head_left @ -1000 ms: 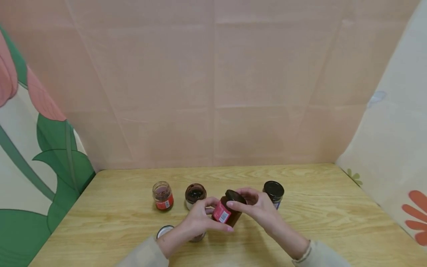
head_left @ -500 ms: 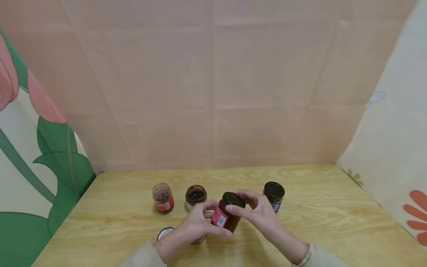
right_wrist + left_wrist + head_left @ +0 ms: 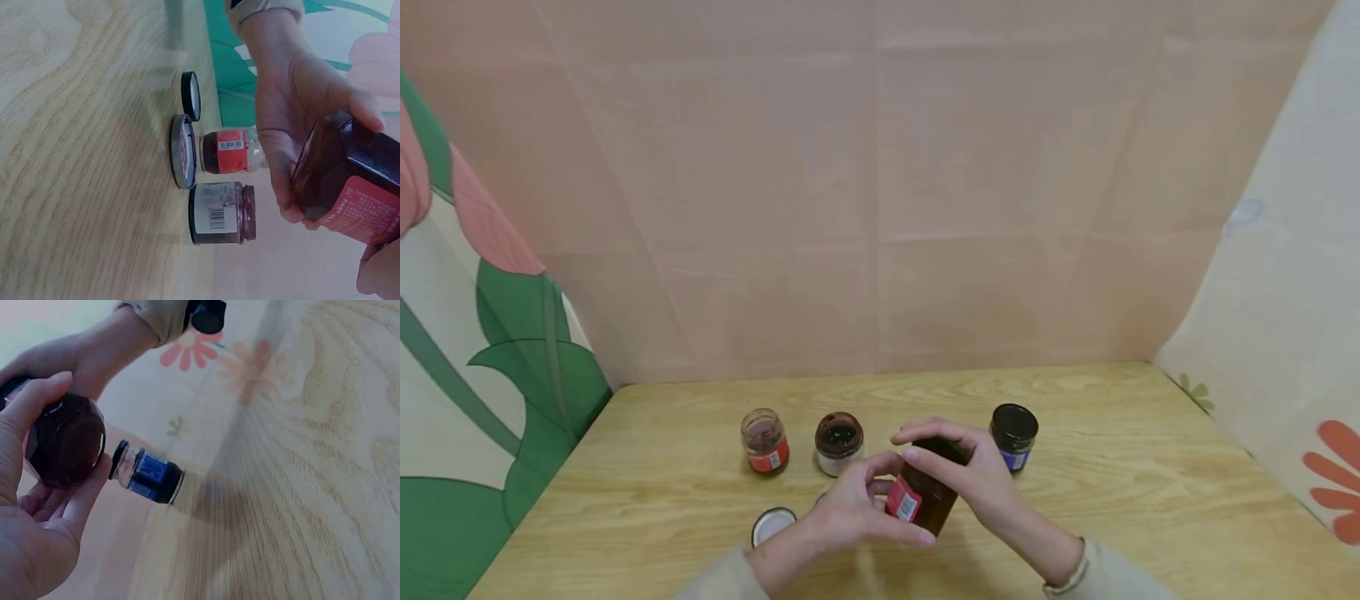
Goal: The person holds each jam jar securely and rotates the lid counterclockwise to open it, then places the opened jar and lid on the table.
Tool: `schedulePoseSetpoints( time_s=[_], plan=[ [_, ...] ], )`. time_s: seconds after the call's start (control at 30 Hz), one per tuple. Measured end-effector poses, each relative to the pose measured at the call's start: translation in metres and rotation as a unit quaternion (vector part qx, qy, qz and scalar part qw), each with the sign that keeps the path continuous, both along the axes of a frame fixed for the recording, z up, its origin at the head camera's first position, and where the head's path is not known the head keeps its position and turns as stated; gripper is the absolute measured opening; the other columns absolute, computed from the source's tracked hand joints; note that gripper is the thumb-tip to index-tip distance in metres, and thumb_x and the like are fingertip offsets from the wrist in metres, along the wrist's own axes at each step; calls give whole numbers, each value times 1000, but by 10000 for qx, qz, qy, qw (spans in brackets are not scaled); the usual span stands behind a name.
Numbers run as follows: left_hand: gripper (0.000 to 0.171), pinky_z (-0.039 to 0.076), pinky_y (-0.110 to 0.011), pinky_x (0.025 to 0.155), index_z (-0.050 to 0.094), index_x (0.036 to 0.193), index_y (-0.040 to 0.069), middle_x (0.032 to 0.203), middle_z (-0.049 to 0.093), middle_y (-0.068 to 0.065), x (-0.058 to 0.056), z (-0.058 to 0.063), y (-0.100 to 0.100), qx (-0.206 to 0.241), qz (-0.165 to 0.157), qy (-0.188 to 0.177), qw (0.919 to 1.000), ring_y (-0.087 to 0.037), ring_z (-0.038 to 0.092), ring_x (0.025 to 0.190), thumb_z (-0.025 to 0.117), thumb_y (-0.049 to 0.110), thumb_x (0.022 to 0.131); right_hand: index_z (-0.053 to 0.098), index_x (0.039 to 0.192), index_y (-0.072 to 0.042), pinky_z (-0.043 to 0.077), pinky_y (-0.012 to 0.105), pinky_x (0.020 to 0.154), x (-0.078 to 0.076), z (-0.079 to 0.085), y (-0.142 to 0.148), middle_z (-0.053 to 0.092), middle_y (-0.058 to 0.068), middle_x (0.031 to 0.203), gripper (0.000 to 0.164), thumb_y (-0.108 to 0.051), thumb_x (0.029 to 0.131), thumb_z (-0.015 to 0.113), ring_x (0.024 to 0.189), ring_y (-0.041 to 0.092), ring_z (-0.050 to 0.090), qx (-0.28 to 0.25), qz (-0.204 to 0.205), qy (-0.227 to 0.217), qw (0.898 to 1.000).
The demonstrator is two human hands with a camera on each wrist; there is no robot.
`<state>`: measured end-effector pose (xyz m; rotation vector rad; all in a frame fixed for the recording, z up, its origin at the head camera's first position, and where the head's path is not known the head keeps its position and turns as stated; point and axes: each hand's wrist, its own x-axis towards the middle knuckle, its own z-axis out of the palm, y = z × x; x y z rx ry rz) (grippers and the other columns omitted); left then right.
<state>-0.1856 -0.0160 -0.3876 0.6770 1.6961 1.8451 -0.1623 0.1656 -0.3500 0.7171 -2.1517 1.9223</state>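
My left hand (image 3: 857, 508) grips the body of a dark brown jar with a red label (image 3: 938, 504), held tilted above the table. Over its dark lid (image 3: 942, 450) curl the thumb and fingers of my right hand (image 3: 981, 471), hiding much of it. In the left wrist view the base of the jar (image 3: 72, 444) faces the camera, with the left thumb and fingers around it. The right wrist view shows the faceted glass and red label (image 3: 365, 209), with the left hand (image 3: 294, 106) under the base.
Two lidless jars, one with a red label (image 3: 767, 454) and one with a white label (image 3: 840, 454), stand behind on the left. A blue-labelled jar with a black lid (image 3: 1015, 437) stands right. Two loose lids lie nearer, one white inside (image 3: 773, 527), another (image 3: 183, 152) beside it.
The jar has shifted slightly right and toward me. My right fingers have moved across its lid, covering more of it. The left hand keeps its hold.
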Motion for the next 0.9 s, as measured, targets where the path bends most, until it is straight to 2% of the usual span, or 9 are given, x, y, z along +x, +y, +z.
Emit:
schedulePoseSetpoints(
  time_s=[0.17,0.3,0.47,0.63,0.77,0.9],
  plan=[
    [55,57,-31,75,55,121,3,106,68,-8,0,1,1,-20,73,70,9999,-22,69,92,82,6,73,68,107,-3,50,24,87,-2,-1,2,70,4,107,18,-9,93,60,103,16,63,25,-47,-266,9996],
    [51,57,-31,75,57,116,5,104,68,-7,0,2,1,-42,330,183,9993,-21,68,92,83,10,72,64,114,0,52,25,85,-2,-2,2,68,9,111,24,-11,93,60,101,17,65,61,-267,-586,9979],
    [49,56,-30,74,55,106,6,102,66,-5,1,2,4,-117,860,559,9947,-20,66,93,86,12,68,62,119,-6,51,28,84,-1,-3,1,63,12,117,32,-16,89,67,101,18,61,366,-816,-840,9924],
    [50,54,-31,75,52,98,9,106,62,-2,2,-1,6,-385,1295,1014,9856,-21,62,100,89,17,64,66,110,-12,47,30,86,1,-5,-4,66,6,108,30,-21,82,74,100,19,58,596,-1616,-859,9813],
    [52,54,-31,75,50,94,10,106,62,-2,3,-1,8,-496,1476,1151,9811,-21,60,104,90,19,63,66,103,-13,45,31,80,1,-4,-7,64,5,101,30,-25,78,78,94,17,56,672,-2132,-948,9701],
    [53,53,-31,72,48,94,9,103,61,-2,4,0,9,-512,1588,1266,9778,-19,60,101,90,17,62,62,102,-10,45,28,73,0,-3,-8,62,5,99,34,-27,77,78,87,15,54,684,-2261,-1229,9639]
  ],
)
